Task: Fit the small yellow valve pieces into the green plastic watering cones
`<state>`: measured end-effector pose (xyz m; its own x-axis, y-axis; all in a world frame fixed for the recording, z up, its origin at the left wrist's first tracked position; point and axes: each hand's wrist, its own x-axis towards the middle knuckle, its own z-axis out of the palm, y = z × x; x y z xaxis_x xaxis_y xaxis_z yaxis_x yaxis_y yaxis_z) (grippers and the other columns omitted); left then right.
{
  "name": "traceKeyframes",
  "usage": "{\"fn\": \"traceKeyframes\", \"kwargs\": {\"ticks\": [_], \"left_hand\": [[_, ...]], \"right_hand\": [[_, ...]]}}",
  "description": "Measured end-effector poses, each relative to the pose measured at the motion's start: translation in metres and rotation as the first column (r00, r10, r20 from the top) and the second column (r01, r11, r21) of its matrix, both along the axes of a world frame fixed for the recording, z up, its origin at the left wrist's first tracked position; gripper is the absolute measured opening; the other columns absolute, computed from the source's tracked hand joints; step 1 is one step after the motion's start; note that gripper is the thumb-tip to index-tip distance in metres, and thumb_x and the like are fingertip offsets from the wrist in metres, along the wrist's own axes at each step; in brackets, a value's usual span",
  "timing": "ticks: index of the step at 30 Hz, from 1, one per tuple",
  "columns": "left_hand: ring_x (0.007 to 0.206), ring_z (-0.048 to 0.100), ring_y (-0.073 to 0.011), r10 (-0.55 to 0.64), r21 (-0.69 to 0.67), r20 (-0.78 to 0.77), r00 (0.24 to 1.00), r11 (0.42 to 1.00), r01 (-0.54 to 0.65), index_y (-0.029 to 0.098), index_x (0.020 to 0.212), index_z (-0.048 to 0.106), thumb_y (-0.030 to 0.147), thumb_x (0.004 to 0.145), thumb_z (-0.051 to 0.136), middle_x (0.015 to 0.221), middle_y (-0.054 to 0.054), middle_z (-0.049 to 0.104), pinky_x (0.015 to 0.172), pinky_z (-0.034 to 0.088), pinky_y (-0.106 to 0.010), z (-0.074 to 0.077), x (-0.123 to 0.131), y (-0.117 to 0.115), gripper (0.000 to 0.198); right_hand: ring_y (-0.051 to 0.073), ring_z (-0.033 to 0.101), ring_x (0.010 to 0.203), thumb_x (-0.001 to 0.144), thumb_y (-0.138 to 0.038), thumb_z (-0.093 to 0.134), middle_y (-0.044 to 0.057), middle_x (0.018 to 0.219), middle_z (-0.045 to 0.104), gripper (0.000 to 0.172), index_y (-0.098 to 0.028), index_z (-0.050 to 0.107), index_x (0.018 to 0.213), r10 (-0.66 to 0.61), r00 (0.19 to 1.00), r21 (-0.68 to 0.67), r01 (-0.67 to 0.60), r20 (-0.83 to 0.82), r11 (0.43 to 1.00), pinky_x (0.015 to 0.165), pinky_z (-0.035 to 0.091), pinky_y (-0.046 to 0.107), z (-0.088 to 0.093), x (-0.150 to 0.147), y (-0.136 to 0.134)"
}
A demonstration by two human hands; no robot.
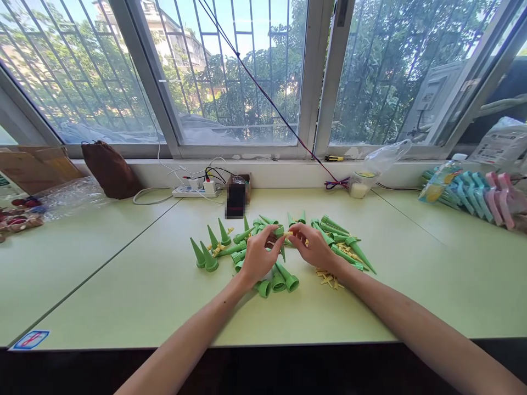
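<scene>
Pale counter [144,302] under spike [279,230]; left hand [260,252] grips spike, right hand [312,246] pinches peg [287,234] beside spike; best kept aligned.

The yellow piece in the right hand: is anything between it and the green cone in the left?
Nothing visible. The yellow piece, in the right hand, is close beside the green cone in the left hand; contact is unclear.

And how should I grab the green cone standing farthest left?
Best pinch the leftmost green cone low on its body, just above the bottom rim, coming from its left. It stands point up and widens downward, so low down should be steadier; another upright green cone stands close on its right.
</scene>
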<state>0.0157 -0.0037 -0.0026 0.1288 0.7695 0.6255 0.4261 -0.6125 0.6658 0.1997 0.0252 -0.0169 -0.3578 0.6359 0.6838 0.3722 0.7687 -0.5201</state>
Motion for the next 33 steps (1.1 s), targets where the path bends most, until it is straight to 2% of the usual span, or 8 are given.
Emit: {"fn": "traceKeyframes", "kwargs": {"ticks": [5, 11, 17, 25, 33], "left_hand": [[0.054, 0.068, -0.0142, -0.008, -0.021, 0.005, 1.0, 1.0, 0.008, 0.022, 0.103, 0.06, 0.033, 0.09, 0.065, 0.072, 0.002, 0.067, 0.054, 0.057, -0.025, -0.0014, -0.0012, 0.0011, 0.018], [0.051, 0.066, -0.0134, -0.029, -0.024, -0.006, 1.0, 0.999, 0.029, 0.022, 0.107, 0.061, 0.034, 0.091, 0.064, 0.07, 0.002, 0.067, 0.052, 0.055, -0.024, -0.0002, -0.0003, -0.0013, 0.02], [0.053, 0.066, -0.0135, -0.028, -0.03, 0.008, 1.0, 0.999, 0.028, 0.022, 0.108, 0.062, 0.034, 0.09, 0.065, 0.07, 0.002, 0.066, 0.053, 0.056, -0.024, -0.0004, 0.0003, -0.0014, 0.022], [0.05, 0.065, -0.0118, -0.033, -0.067, 0.066, 0.997, 0.997, 0.037, 0.023, 0.114, 0.061, 0.038, 0.092, 0.063, 0.074, 0.002, 0.064, 0.05, 0.055, -0.023, -0.0035, -0.0014, 0.0003, 0.027], [0.046, 0.063, -0.0111, -0.054, -0.083, 0.082, 0.995, 0.995, 0.061, 0.022, 0.112, 0.061, 0.039, 0.091, 0.064, 0.07, 0.003, 0.063, 0.048, 0.054, -0.022, -0.0025, 0.0007, -0.0014, 0.027]], "right_hand": [[0.015, 0.053, 0.064, 0.102, -0.034, 0.047, 0.002, 0.075, 0.061, 0.018, -0.021, 0.057, 0.094, 0.0, 1.0, 0.047, -0.001, 0.017, 0.999, 0.061, 0.042, 0.027, -0.0006, 0.0004, 0.0009], [0.015, 0.052, 0.064, 0.104, -0.034, 0.039, 0.002, 0.07, 0.057, 0.028, -0.021, 0.053, 0.083, -0.007, 0.997, 0.122, -0.002, 0.072, 0.992, 0.063, 0.039, 0.027, -0.0018, 0.0024, 0.0037], [0.014, 0.049, 0.06, 0.105, -0.034, 0.037, 0.0, 0.065, 0.052, 0.035, -0.022, 0.046, 0.074, -0.023, 0.995, 0.125, 0.011, 0.096, 0.992, 0.061, 0.037, 0.026, -0.0034, 0.0026, 0.004], [0.014, 0.054, 0.063, 0.101, -0.033, 0.049, 0.002, 0.079, 0.062, 0.014, -0.021, 0.056, 0.1, 0.006, 1.0, 0.025, -0.007, 0.015, 1.0, 0.061, 0.043, 0.026, 0.0004, 0.0003, -0.0005], [0.015, 0.056, 0.068, 0.103, -0.028, 0.045, 0.002, 0.078, 0.061, 0.016, -0.021, 0.054, 0.093, 0.003, 0.999, 0.125, -0.01, 0.054, 0.992, 0.065, 0.041, 0.026, -0.0013, 0.0025, 0.0018]]}}
